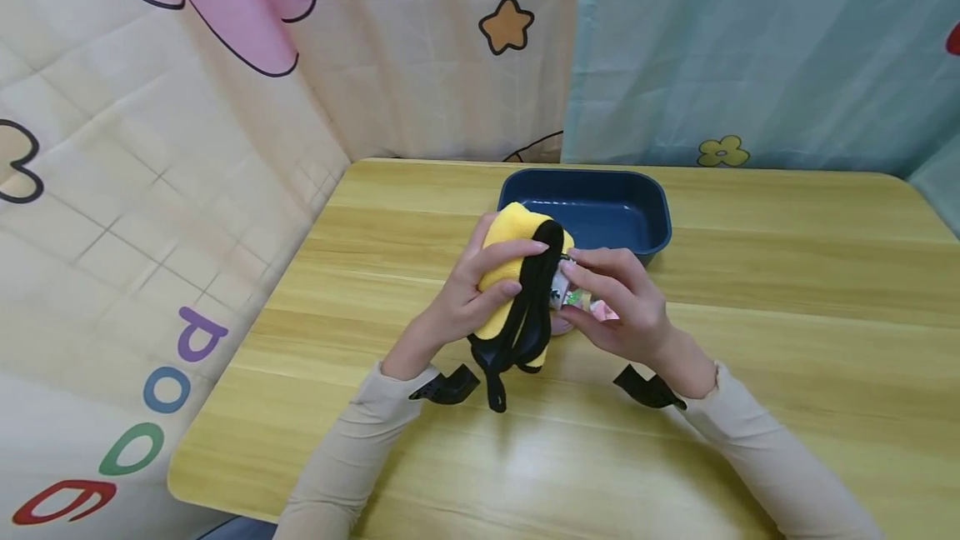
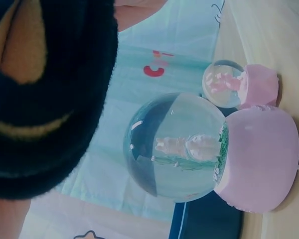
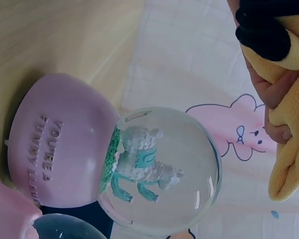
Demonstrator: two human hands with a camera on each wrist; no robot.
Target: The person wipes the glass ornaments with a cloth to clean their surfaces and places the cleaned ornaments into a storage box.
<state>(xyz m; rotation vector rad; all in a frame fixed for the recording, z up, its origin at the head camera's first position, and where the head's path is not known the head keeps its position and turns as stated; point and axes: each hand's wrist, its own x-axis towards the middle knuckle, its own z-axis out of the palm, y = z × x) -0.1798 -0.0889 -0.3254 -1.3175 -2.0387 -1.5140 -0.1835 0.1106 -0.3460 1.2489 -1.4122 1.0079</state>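
Cloth [image 1: 517,225], yellow and wrapped with black straps [image 1: 534,290], hangs in the air above the bench [image 1: 757,273] as I follow both hands from my remote station. Its long axis runs from the far end down toward my near side, tilted, with a strap loop dangling at the lower end.

The relation that counts, as I judge it, sits along the cloth's right edge: there a white tag [image 1: 557,288] with dark marks faces the right hand [image 1: 630,298], directly at the fingertips. The right hand is thus the nearer one to the tag, while the left hand [image 1: 468,290] has the body of the cloth from the opposite side.

I see the left hand gripping, thumb and index finger bent over the straps, the rest mostly behind the folds. The right hand is drawn in, its thumb and fingertips pinching the tag; how firmly, I cannot tell.

Near the right hand, and partly hidden from my head view, a large globe [image 2: 209,152] and a small globe [image 2: 261,85] stand upright on the bench, side by side. Beyond the cloth lies a blue bin [image 1: 585,190].
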